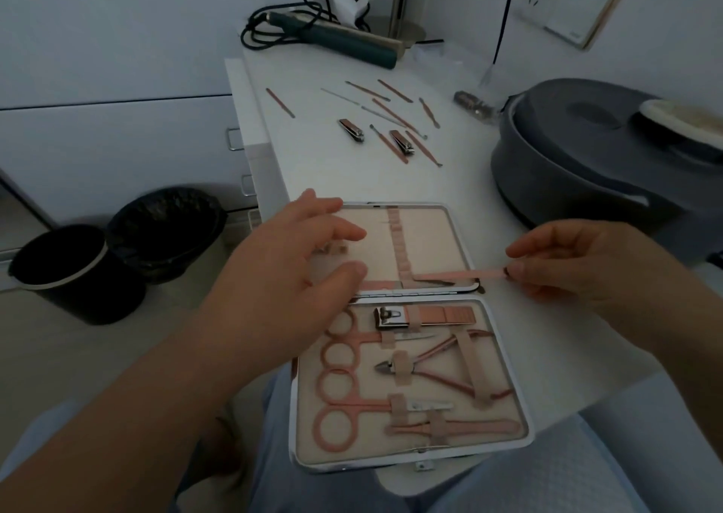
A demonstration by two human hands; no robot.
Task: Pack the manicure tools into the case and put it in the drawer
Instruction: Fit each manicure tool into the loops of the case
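An open manicure case (pixel 500 364) lies on the white table in front of me. Its near half holds pink scissors (pixel 344 356), a nail clipper (pixel 395 319) and a cuticle nipper (pixel 442 371) under straps. My right hand (pixel 587 266) pinches the end of a flat pink tool (pixel 450 276), whose tip lies at the elastic loops (pixel 399 246) of the far half. My left hand (pixel 297 262) hovers over the far half's left side with relaxed, spread fingers. Several loose pink-handled tools (pixel 391 113) and two small clippers (pixel 352 129) lie farther back on the table.
A grey round lidded container (pixel 579 152) stands at the right. A teal hair tool with a black cord (pixel 344 39) lies at the back. Two black bins (pixel 117 246) stand on the floor at the left, beside white drawers with handles (pixel 234 139).
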